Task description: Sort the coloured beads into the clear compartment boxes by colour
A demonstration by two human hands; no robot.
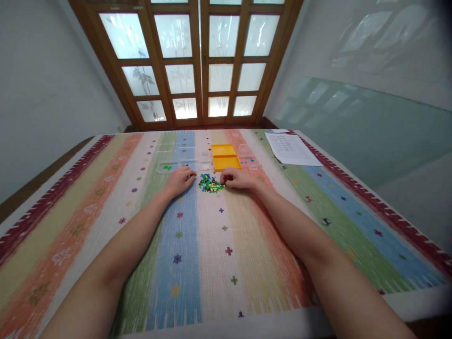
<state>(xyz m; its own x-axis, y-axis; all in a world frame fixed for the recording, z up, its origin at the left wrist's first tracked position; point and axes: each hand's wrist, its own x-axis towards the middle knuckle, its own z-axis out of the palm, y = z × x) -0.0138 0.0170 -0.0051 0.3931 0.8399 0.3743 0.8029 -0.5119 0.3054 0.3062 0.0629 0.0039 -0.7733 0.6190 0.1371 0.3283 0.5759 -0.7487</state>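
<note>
A small heap of tiny coloured pieces (211,183), green, yellow, blue and black, lies on the striped cloth (197,245). My left hand (180,180) rests just left of the heap, fingers curled with the tips near its edge. My right hand (236,179) sits at the heap's right edge, fingers bent and pinched at the pieces; what they hold is too small to make out. An orange tray (225,157) stands just behind the heap.
Clear shallow containers (168,166) stand in a row left and right of the orange tray; one holds a green piece. A printed sheet of paper (291,148) lies at the back right. Wooden glazed doors stand behind the table.
</note>
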